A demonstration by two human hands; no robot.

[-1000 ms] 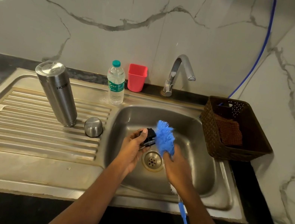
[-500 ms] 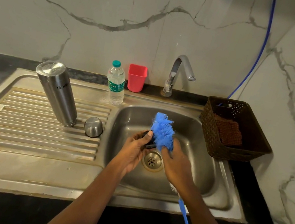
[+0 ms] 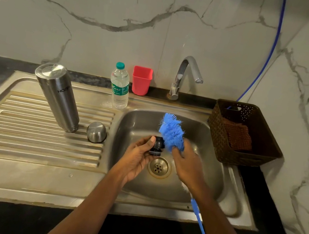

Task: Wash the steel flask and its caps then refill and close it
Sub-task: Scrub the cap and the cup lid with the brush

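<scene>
Slippage threatens the black cap (image 3: 157,146), pinched in the left hand (image 3: 138,155) just above the drain (image 3: 158,167), if the right hand (image 3: 188,164), gripping the blue brush (image 3: 171,132), pushes hard against it, while the steel flask (image 3: 58,95) stands on the drainboard (image 3: 22,135).

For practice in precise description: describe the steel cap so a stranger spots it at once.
Find the ribbed draining board left of the sink bowl. At its right edge, beside the tall flask, sits the cap. It alone is short and domed, steel like the flask but far lower.
</scene>
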